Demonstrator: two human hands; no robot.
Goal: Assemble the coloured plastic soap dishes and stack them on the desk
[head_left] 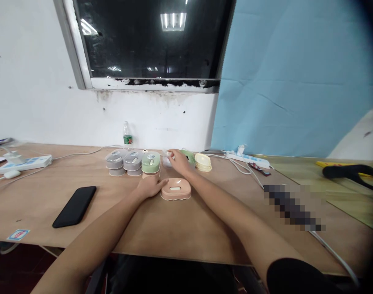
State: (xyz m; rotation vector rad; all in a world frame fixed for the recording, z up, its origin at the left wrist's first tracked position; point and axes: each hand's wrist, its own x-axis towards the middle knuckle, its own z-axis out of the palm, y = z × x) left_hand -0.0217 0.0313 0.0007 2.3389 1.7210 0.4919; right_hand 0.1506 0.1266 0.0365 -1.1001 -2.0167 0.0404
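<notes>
My left fingers (162, 185) lie low over the brown wooden worktop (186, 232), the thumb stretched out to the left rim of a peach-pink oval dish with a pale slot in its middle (175, 189); whether they grip anything I cannot tell. My right fingers (174, 154) are curled farther out, at a translucent, pale container (166, 160), and I can't make out if they are closed on it. Just right of them, partly behind my hand, sits a light green rounded piece (189, 157), then a small stack of pale yellow, square-cornered dishes (202, 162). Just beyond my left fingers stands a green-lidded oval box (150, 163), with two grey-lidded oval boxes (116, 161) to its left. Nearer me, well left of those fingers, lies a black rectangular phone (74, 207)
</notes>
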